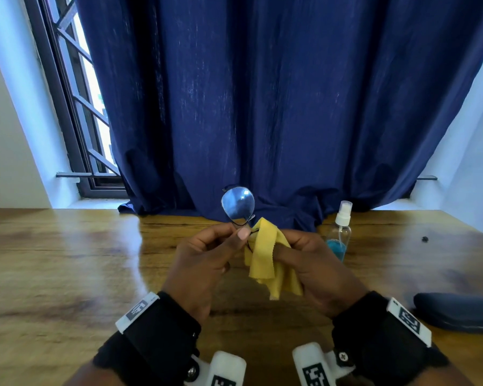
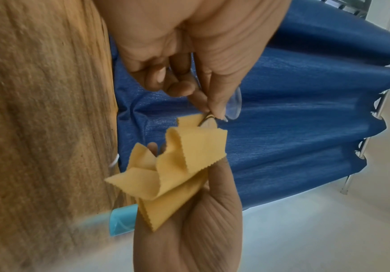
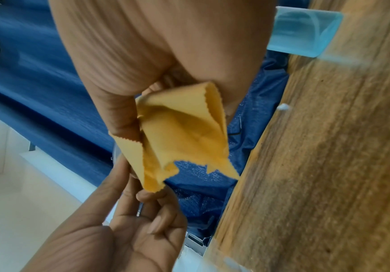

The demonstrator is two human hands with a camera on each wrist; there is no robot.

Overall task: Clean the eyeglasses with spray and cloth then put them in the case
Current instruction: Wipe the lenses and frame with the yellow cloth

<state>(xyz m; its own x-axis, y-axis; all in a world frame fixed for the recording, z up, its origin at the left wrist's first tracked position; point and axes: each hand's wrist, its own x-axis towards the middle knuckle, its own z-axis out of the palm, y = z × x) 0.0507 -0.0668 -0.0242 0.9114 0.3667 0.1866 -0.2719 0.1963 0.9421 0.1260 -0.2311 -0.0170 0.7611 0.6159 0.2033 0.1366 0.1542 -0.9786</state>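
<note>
- At far left, a dark-framed barred window (image 1: 76, 107) stood beside the long navy pleated curtain (image 1: 276, 93), whose hem pooled on the varnished wooden table (image 1: 62, 260).
- Left of centre, the left hand (image 1: 207, 254) pinched the thin dark wire frame of the round-lensed eyeglasses (image 1: 238, 203) between thumb and curled fingers, holding them raised above the table with one lens upright.
- Such a frame was judged light, springy and easily bent, its lenses smooth and quick to smear; the rim or bridge seemed the safest hold, never the glass.
- At centre, the soft yellow cleaning cloth with pinked edges (image 1: 265, 254) hung limp in folds, draped over the second lens, which was hidden.
- Right of centre, the right hand (image 1: 313, 263) gripped the cloth, fingers closed round it against the frame; wiping appeared to be in progress.
- Further right, a clear plastic spray bottle with white nozzle and blue liquid (image 1: 340, 232) stood just beyond the right hand, near enough to be knocked.
- At far right, the dark blue oblong eyeglass case (image 1: 457, 313) lay shut on the table, well apart from the glasses; a small dark speck (image 1: 424, 239) lay behind it.
</note>
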